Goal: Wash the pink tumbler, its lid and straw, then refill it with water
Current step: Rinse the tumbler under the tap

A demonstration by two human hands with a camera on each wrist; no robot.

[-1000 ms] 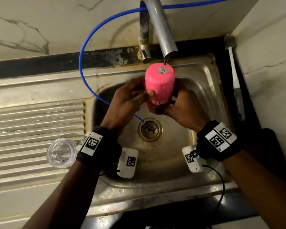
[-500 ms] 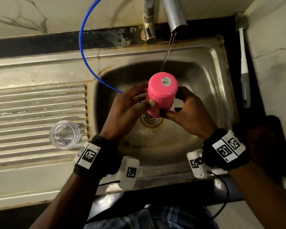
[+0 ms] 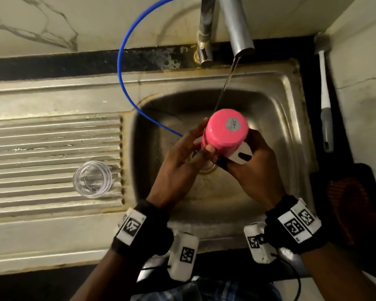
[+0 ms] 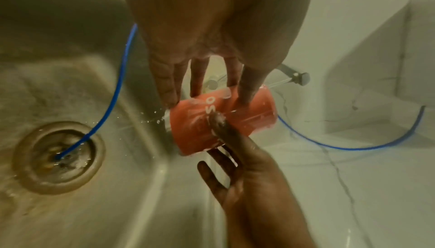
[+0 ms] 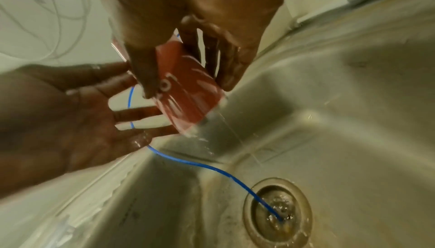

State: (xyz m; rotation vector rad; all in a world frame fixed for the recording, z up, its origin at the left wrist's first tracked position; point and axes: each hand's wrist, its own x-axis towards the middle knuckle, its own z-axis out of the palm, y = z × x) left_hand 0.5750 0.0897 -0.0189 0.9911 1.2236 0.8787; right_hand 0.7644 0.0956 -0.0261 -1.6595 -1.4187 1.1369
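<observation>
We hold the tumbler [image 3: 225, 132] upside down over the middle of the sink [image 3: 287, 101], base up and mouth toward the drain [image 5: 277, 213], just under the thin stream [image 3: 226, 81] that falls from the tap [image 3: 237, 27]. We judge it is turned this way so that rinse water runs down its outside and drips straight off the rim, which the right wrist view shows happening. Our left hand [image 3: 178, 168] lies against the tumbler's left side with fingers long and spread and the thumb pressed on the wall; it seems to steady and rub more than to grip. Our right hand [image 3: 256, 170] curls round the right side, thumb in front and fingers behind, and looks to carry the weight. A white piece [image 3: 241, 154] shows between that hand and the tumbler; we cannot tell what it is. A blue tube [image 3: 126, 88] loops from the far wall into the drain. On the ribbed table to the left stands a clear cup [image 3: 92, 179], well apart; to the right lies a brush [image 3: 325, 92]. The tumbler's inside is hidden from every view, so we cannot say whether it is clean. We see no straw, and nothing we can be sure is the lid. Both wrist views are blurred with motion and spray.
</observation>
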